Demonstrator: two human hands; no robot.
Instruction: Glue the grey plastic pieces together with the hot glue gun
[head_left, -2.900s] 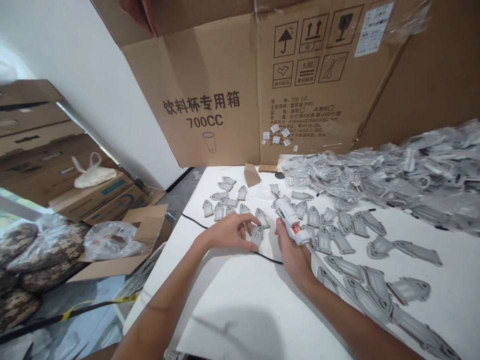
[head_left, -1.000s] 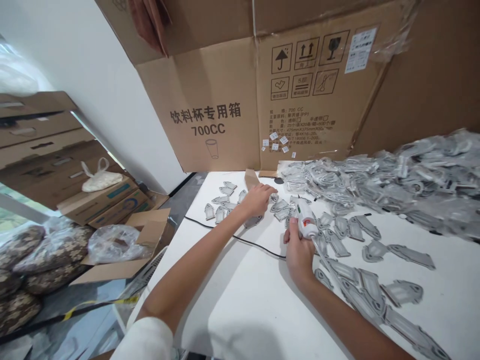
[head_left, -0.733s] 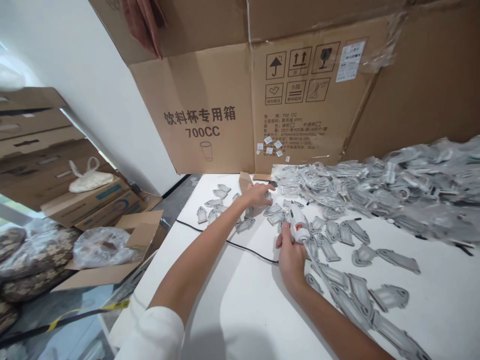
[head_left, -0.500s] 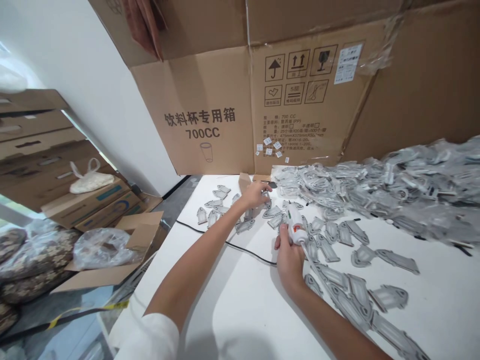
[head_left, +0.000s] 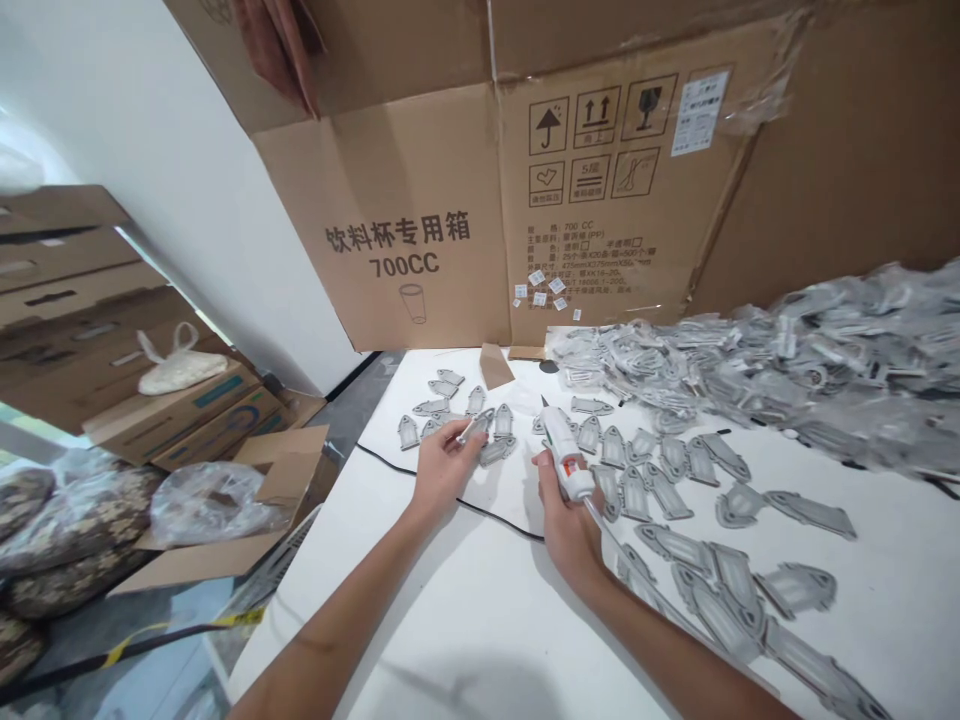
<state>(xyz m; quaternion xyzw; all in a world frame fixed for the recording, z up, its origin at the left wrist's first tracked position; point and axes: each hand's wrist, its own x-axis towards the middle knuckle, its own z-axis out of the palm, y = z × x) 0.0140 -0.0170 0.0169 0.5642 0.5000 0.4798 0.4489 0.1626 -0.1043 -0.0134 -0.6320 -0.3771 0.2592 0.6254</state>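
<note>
- While my head view looks down on both hands, my left hand pinches one grey piece between thumb and fingertips, lifted just above the white table.
- My right hand is closed around the white tool, its dark tip pointing away from me and apart from the piece I hold.
- Nothing joins tool and piece at this moment, so I judge the work on this one to be unfinished; whether its surface already carries anything, I cannot tell.
- Near my left fingers lies a small group of similar pieces, one of them the upright piece at the group's outer edge.
- On my right, many more lie loose, some overlapping, like the large piece; I cannot tell which of either group are finished.
- Beyond them, the heap of plastic-wrapped parts looks like far more than the loose ones, so I'd call this partway through at most, if those count too.
- A black cable crosses the table between my wrists, and a cardboard scrap rests near the box wall.
</note>
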